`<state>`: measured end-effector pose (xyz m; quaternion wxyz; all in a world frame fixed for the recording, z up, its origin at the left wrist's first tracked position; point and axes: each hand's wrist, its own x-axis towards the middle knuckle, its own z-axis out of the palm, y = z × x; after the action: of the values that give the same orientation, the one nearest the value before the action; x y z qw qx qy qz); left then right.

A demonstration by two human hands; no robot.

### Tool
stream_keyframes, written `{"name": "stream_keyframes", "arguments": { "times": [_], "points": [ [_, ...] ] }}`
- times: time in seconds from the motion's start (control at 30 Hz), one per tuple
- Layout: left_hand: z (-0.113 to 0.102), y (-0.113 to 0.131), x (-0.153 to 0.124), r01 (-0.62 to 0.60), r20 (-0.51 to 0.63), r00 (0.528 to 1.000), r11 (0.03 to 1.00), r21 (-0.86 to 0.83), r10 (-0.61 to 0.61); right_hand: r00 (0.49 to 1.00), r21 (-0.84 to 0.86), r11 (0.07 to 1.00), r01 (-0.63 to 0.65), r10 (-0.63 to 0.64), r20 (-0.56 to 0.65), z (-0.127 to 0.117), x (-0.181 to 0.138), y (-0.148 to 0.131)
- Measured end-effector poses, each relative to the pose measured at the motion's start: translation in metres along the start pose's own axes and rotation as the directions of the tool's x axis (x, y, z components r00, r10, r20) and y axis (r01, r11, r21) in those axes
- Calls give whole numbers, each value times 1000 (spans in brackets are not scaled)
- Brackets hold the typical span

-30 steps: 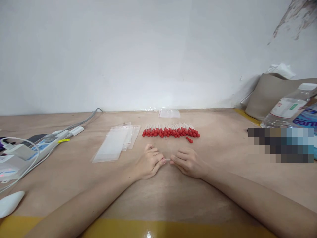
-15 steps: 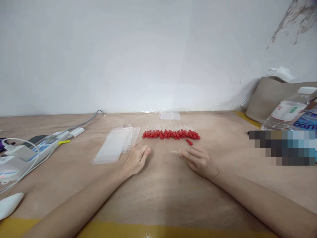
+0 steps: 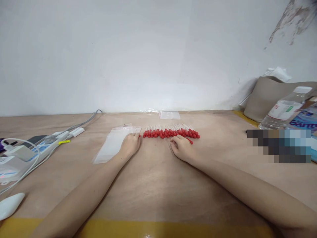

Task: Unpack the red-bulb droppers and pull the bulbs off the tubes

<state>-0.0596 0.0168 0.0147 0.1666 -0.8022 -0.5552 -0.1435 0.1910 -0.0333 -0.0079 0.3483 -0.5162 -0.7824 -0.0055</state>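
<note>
A row of several small droppers with red rubber bulbs [image 3: 170, 133] lies across the middle of the wooden table [image 3: 158, 185]. My left hand [image 3: 130, 145] rests palm down on the right edge of a stack of clear plastic bags [image 3: 112, 143], fingers curled loosely on the bags. My right hand [image 3: 180, 148] lies just in front of the row, fingers bent at a loose red bulb [image 3: 190, 141] and a thin clear tube [image 3: 168, 142]. What the fingers grip, if anything, is hidden.
A power strip with white cables and chargers [image 3: 37, 145] fills the left side. A white oval object [image 3: 11, 205] lies at the near left. A water bottle [image 3: 283, 109], a grey bag [image 3: 267, 96] and blue packaging stand at the right. One small clear bag [image 3: 169, 115] lies by the wall.
Both hands parted from a pinch together at the table's middle. My left hand moved forward and left onto the plastic bags. My right hand moved forward to the red bulbs.
</note>
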Motion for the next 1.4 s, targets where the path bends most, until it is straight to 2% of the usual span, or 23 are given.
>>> {"name": "stream_keyframes", "arguments": {
  "times": [0.2, 0.43, 0.53, 0.73, 0.8, 0.9, 1.03, 1.1, 1.17, 1.23, 1.3, 1.4],
  "points": [
    [1, 2, -4, -12, 9, 1000, 999, -37, 13, 997, -15, 1000, 6, -5, 72, -4, -7, -15],
    [-12, -7, -1, -5, -158, 987, 992, -130, -16, 985, -24, 993, -115, 117, 127, -10, -6, -20],
    [-15, -8, 9, -27, -145, 989, 980, -199, -2, 982, 30, 990, -141, 135, 135, -7, -5, -19],
    [-10, 8, 32, -188, -87, 982, 941, -283, 170, 989, 117, 983, -142, 135, 63, -1, -7, -12],
    [-8, 13, 36, -196, -61, 981, 927, -320, 187, 991, 129, 983, -131, 126, 44, -2, -8, -10],
    [-7, 19, 36, -155, -60, 988, 919, -362, 143, 994, 156, 982, -108, 108, 9, -5, -12, -8],
    [-10, 22, 25, -57, -144, 989, 893, -446, -9, 996, 172, 984, -54, 65, -59, -9, -19, -7],
    [-12, 23, 12, -36, -210, 972, 820, -571, -103, 994, 190, 981, -29, 49, -102, -10, -21, -6],
    [-15, 26, -4, -72, -254, 956, 720, -690, -148, 986, 206, 978, -13, 46, -157, -10, -23, -5],
    [-17, 30, -21, -131, -251, 963, 642, -755, -99, 974, 183, 983, 8, 34, -226, -10, -24, -4],
    [-18, 36, -36, -175, -219, 976, 601, -780, 0, 963, 102, 993, 63, -33, -269, -12, -26, -3],
    [-18, 44, -47, -253, -228, 966, 639, -726, 124, 954, -59, 977, 203, -211, -216, -18, -27, -2]
  ]
}}
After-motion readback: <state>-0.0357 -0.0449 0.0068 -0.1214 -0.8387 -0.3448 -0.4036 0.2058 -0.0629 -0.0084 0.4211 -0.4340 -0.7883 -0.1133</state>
